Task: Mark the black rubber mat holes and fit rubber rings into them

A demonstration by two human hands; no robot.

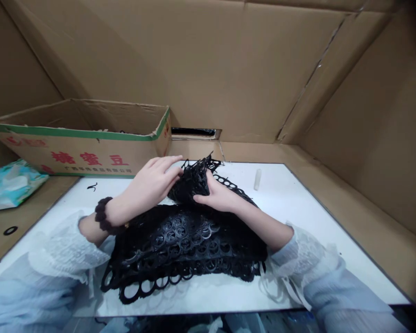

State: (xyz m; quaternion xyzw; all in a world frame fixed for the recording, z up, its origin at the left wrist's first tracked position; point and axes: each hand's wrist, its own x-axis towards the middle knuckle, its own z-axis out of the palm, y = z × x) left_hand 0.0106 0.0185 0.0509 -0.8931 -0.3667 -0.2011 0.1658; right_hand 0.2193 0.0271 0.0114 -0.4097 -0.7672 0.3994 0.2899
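A bunched clump of black perforated material (190,185) is between my two hands, above the middle of the white board. My right hand (217,192) grips its right side, thumb toward me. At its left side, my left hand (157,178) rests with fingers stretched out, touching or very near the clump. In front of my hands lies a stack of black sheets (190,240) full of round holes, with a row of rings along its near edge. Another strip of rings (229,183) shows behind my right hand.
An open cardboard box (90,155) with a green rim stands at the back left. Left of the white board (298,208) are a tissue pack (15,184) and a black ring (10,230). A small translucent piece (257,179) lies at the right. Cardboard walls surround the back and right.
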